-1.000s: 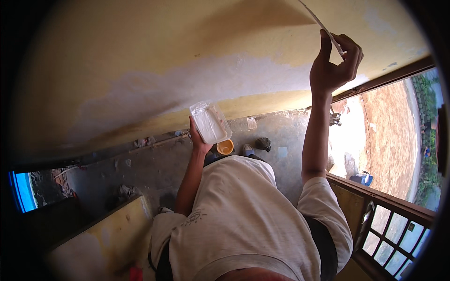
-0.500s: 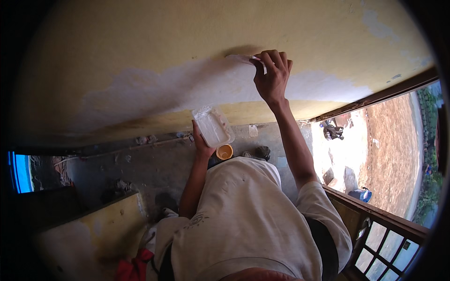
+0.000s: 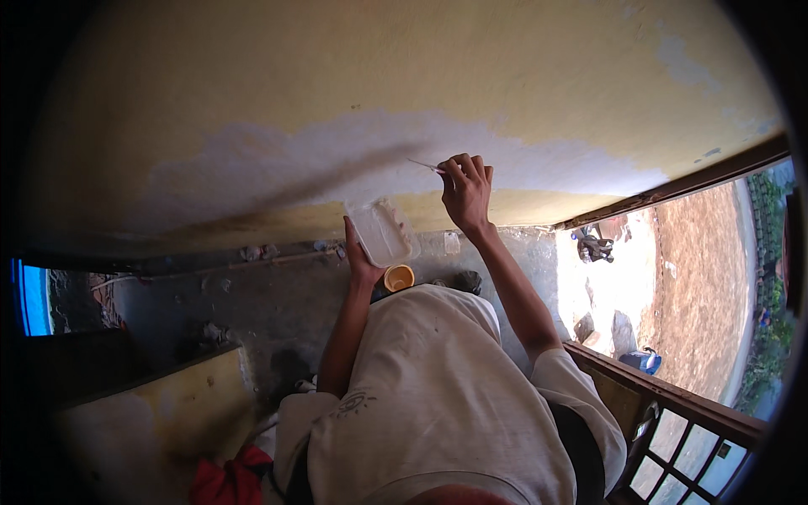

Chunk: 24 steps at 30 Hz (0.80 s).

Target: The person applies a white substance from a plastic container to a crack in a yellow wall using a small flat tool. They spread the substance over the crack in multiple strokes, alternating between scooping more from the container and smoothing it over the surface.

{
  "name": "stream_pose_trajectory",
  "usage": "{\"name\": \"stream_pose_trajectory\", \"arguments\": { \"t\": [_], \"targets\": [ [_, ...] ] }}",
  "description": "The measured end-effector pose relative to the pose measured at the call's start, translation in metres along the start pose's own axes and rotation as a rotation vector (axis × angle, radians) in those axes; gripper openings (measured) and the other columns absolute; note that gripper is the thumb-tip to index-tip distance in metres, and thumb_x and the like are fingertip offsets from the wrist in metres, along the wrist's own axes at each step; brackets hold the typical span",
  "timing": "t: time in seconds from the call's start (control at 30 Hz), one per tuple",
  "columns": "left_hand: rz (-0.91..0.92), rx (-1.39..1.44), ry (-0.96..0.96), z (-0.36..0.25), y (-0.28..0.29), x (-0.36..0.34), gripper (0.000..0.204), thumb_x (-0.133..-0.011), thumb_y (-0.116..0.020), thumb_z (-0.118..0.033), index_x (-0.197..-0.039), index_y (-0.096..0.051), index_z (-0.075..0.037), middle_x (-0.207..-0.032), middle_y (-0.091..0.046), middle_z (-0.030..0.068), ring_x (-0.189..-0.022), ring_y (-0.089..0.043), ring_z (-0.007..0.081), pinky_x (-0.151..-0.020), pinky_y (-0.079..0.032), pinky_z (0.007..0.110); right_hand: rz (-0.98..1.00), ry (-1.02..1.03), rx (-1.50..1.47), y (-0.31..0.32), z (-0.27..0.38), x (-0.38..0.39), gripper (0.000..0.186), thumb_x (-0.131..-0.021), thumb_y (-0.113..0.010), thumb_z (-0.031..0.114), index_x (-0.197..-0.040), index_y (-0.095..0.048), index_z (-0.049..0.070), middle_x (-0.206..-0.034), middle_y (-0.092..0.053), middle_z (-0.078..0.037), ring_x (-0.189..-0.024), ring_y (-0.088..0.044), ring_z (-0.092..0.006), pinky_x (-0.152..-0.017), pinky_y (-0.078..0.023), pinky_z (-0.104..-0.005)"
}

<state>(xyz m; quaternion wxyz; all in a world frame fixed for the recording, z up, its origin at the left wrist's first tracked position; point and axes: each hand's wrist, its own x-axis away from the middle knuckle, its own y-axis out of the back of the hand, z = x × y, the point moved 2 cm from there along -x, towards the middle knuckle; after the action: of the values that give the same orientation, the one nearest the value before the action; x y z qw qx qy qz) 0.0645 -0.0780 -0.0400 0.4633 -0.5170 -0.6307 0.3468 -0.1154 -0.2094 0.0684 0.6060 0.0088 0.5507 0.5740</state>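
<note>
My right hand (image 3: 465, 192) is raised against the yellow wall (image 3: 337, 76) and grips a thin flat scraper blade (image 3: 425, 165), whose tip points left onto a pale whitish patch (image 3: 353, 156) of filler. My left hand (image 3: 362, 263) holds up a clear plastic tub (image 3: 383, 231) just below that patch, close beside the right hand. Both forearms reach up from my light grey shirt at the bottom of the view.
A small orange cup (image 3: 398, 277) sits on the grey floor below the tub. A yellowish board (image 3: 143, 421) and a red cloth (image 3: 223, 480) lie at lower left. A brown wooden railing (image 3: 673, 404) and a door frame (image 3: 673, 187) run along the right, with sunlit ground beyond.
My right hand has swept the blade from the upper right of the wall leftward and down to the whitish patch. The tub in my left hand has stayed roughly where it was.
</note>
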Motion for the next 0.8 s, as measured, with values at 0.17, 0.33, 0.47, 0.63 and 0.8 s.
{"name": "stream_pose_trajectory", "arguments": {
  "t": [0.17,0.33,0.47,0.63,0.8],
  "targets": [
    [-0.035,-0.053,-0.010,-0.011,0.003,-0.008,0.072,-0.097,-0.037,-0.066,-0.142,-0.046,-0.010,-0.136,-0.056,0.0127,-0.122,-0.055,0.0308,-0.104,-0.044,0.052,-0.256,0.069,0.069,0.049,0.024,-0.085,0.011,-0.080,-0.075,0.009,-0.084,-0.066,0.014,-0.088,-0.062,0.003,-0.087,-0.054,-0.0210,-0.077,-0.035,-0.0370],
    [-0.072,-0.069,0.022,-0.019,-0.008,-0.006,0.070,-0.098,-0.037,-0.064,-0.142,-0.046,-0.011,-0.136,-0.055,0.0111,-0.124,-0.054,0.0295,-0.105,-0.044,0.052,-0.697,0.151,0.188,0.151,0.047,-0.135,0.013,-0.077,-0.078,0.008,-0.084,-0.068,0.014,-0.087,-0.064,0.002,-0.081,-0.053,-0.0187,-0.075,-0.036,-0.0334],
    [-0.086,-0.040,0.012,-0.023,0.002,-0.005,0.069,-0.098,-0.036,-0.063,-0.143,-0.044,-0.011,-0.138,-0.054,0.0109,-0.125,-0.053,0.0301,-0.106,-0.043,0.053,-0.469,0.119,0.142,0.134,0.051,-0.094,0.017,-0.076,-0.080,0.006,-0.087,-0.068,0.011,-0.088,-0.065,-0.001,-0.083,-0.055,-0.0206,-0.076,-0.038,-0.0341],
    [-0.032,-0.026,0.036,-0.025,0.014,-0.010,0.076,-0.096,-0.039,-0.067,-0.145,-0.043,-0.009,-0.140,-0.053,0.0143,-0.126,-0.053,0.0317,-0.108,-0.040,0.056,0.046,0.021,0.030,0.015,0.014,-0.006,0.019,-0.075,-0.074,0.005,-0.086,-0.063,0.014,-0.089,-0.058,0.003,-0.085,-0.052,-0.0203,-0.075,-0.034,-0.0375],
    [-0.027,-0.089,0.052,-0.034,0.014,-0.012,0.076,-0.096,-0.039,-0.067,-0.144,-0.043,-0.009,-0.137,-0.055,0.0145,-0.123,-0.055,0.0324,-0.106,-0.042,0.056,-0.208,0.107,0.108,0.044,0.013,-0.076,0.017,-0.076,-0.076,0.006,-0.086,-0.065,0.014,-0.088,-0.061,0.002,-0.086,-0.054,-0.0214,-0.076,-0.036,-0.0371]
  ]
}}
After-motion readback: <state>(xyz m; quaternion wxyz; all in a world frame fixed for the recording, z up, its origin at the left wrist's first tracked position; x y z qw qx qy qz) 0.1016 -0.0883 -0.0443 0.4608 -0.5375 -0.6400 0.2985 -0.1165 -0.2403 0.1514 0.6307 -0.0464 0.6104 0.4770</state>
